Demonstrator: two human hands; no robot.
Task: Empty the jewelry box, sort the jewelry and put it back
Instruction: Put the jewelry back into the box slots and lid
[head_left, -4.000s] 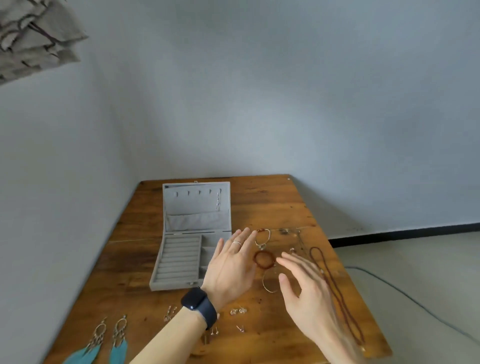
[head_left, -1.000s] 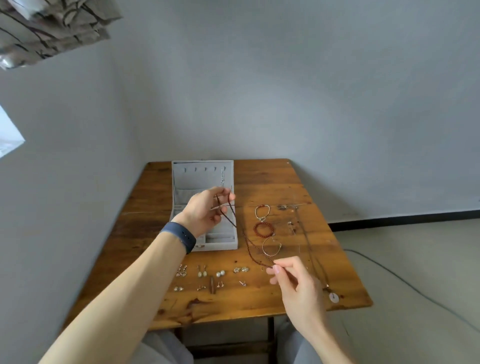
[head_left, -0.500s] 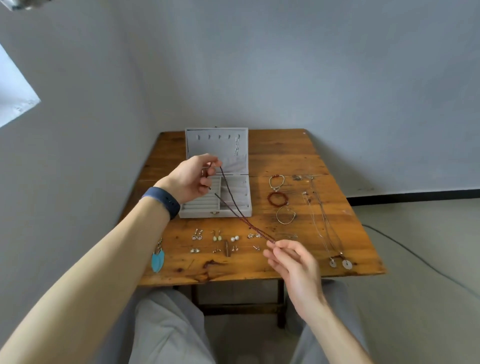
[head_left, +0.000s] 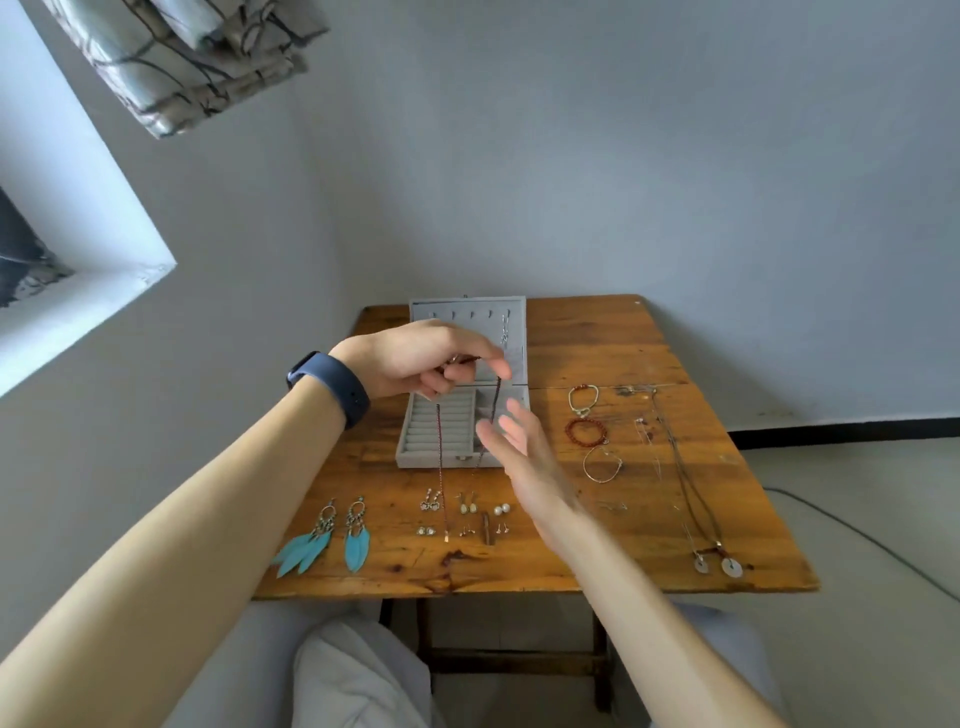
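left hand (head_left: 415, 358) covers the top of the hanging beaded necklace (head_left: 439, 457)

You're facing a wooden table (head_left: 597, 343) pushed against a plain grey wall (head_left: 623, 156), with its dark crossbar (head_left: 519, 660) showing underneath. A patterned curtain (head_left: 197, 57) is bunched up top left, above a white window recess (head_left: 88, 218). On your right: pale floor (head_left: 857, 467), a black baseboard (head_left: 841, 428), and a thin cable (head_left: 857, 535) lying across the floor.
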